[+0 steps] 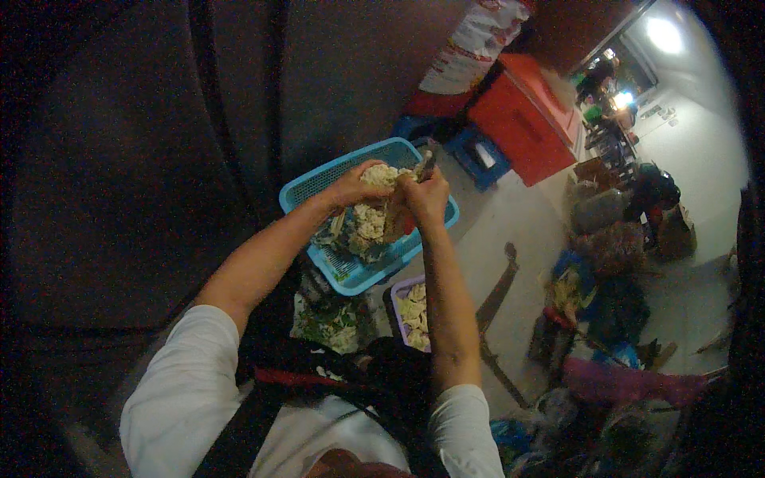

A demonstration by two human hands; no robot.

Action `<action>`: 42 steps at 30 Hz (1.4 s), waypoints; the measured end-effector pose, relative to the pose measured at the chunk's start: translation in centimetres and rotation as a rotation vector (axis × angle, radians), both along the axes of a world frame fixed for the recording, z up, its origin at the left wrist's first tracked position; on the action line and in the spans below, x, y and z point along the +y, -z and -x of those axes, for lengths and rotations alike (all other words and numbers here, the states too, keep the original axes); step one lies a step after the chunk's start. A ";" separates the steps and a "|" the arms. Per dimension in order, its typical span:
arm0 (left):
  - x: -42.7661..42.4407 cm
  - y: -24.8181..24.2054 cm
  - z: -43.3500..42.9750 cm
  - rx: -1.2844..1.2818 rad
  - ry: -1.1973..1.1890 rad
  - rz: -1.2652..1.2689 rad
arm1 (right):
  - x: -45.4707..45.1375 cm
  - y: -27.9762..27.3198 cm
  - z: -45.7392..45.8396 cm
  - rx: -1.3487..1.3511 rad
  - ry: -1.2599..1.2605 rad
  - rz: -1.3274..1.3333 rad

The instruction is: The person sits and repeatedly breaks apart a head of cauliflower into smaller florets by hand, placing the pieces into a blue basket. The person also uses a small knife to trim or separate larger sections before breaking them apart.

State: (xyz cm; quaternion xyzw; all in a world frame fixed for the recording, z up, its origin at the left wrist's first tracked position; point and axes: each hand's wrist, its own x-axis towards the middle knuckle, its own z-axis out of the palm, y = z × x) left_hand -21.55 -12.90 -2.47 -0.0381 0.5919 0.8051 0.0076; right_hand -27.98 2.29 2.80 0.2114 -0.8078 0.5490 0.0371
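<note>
Above a light blue plastic basket [358, 287], my left hand [361, 185] holds a pale head of cauliflower [379, 175]. My right hand [425, 194] is closed at the other side of it, around what looks like a knife [428, 164]; the tool is partly hidden by the fingers. More cauliflower [369, 221] lies in the basket below, and a small red thing shows near my right hand. A purple container [397, 302] with pale cut pieces stands by my right forearm. Green leaves and trimmings [331, 322] lie close to my lap.
Ahead on the right stand a red box [520, 119] and a blue plastic stool or crate [478, 156], beside a printed sack [472, 51]. Bags and bundles [603, 239] line the right side. A long-handled object [502, 287] lies on the floor right of my forearm.
</note>
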 end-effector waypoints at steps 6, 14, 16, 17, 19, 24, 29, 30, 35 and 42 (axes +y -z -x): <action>0.0 3.5 2.6 -0.048 -0.663 -0.047 | -0.5 1.5 -5.5 0.896 -0.104 -0.037; -4.3 4.0 3.3 0.022 -0.691 -0.349 | 1.0 8.5 -9.2 0.082 0.028 0.155; -3.8 3.5 2.2 -0.007 -0.655 -0.193 | 2.4 7.4 -5.7 0.237 0.092 -0.226; -3.2 3.3 1.6 0.050 -0.617 -0.031 | 2.8 6.7 -4.3 0.036 0.062 -0.190; -2.2 2.4 0.7 0.166 -0.531 0.269 | 2.2 4.8 -2.4 -0.084 0.044 -0.129; -1.0 1.2 0.8 0.312 -0.524 0.604 | 0.8 0.7 -0.9 -0.355 -0.194 -0.099; -1.0 3.1 3.0 -0.094 -0.722 0.331 | -0.5 1.8 -5.8 0.818 -0.073 -0.281; -1.2 3.5 3.3 -0.180 -0.738 0.323 | -0.7 2.2 -7.2 0.919 -0.076 -0.263; -3.7 3.2 3.4 -0.082 -0.869 -0.025 | 0.5 3.7 -12.3 0.820 -0.154 -0.136; -2.3 0.5 -0.7 0.158 -0.493 -0.097 | 3.6 4.9 -5.0 -0.305 -0.010 0.093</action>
